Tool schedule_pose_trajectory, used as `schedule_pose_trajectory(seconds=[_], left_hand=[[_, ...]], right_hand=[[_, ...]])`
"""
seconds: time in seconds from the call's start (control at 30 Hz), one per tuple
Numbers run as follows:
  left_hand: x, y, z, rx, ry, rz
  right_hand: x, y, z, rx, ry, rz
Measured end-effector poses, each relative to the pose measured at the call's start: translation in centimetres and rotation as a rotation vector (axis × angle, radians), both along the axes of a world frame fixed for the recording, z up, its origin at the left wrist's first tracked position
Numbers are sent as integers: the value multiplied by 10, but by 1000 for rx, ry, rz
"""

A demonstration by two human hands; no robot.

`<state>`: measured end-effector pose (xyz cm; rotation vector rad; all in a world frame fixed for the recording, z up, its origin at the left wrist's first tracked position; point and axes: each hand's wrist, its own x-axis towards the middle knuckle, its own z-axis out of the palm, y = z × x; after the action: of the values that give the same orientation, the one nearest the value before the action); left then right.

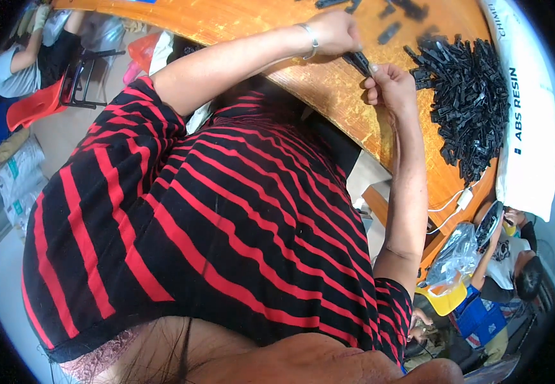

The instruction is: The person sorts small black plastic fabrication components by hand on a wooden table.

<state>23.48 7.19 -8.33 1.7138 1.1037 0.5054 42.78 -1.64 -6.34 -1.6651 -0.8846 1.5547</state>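
Note:
My left hand [335, 31], with a silver bracelet at the wrist, pinches the top of a small black plastic part [358, 62]. My right hand [389, 84] grips the same part from below. Both hands are over the orange wooden table [328, 89]. Just right of my hands, a large pile of similar black plastic parts [472, 102] lies on the table. A few loose black parts [392, 29] lie beyond my hands. My red-and-black striped shirt fills the middle of the view.
A white printed sack [530, 115] lies past the pile at the right. A white charger and cable [463, 200] sit near the table edge. One person on a red chair [34, 102] is at upper left, another person [514, 262] at lower right beside a plastic bag [453, 256].

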Motion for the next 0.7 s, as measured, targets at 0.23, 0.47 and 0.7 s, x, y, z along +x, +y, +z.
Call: schedule_pose_trajectory(seconds=[0.23,0.47,0.7], left_hand=[[-1,-15,-1,211,121,35],[4,-31,16,229,244,60],[5,-38,14,411,276,80]], right_hand=[[-5,-3,-2,66,-31,-12],[-6,-3,-2,147,-300,75],[-7,-7,-2,197,-364,116]])
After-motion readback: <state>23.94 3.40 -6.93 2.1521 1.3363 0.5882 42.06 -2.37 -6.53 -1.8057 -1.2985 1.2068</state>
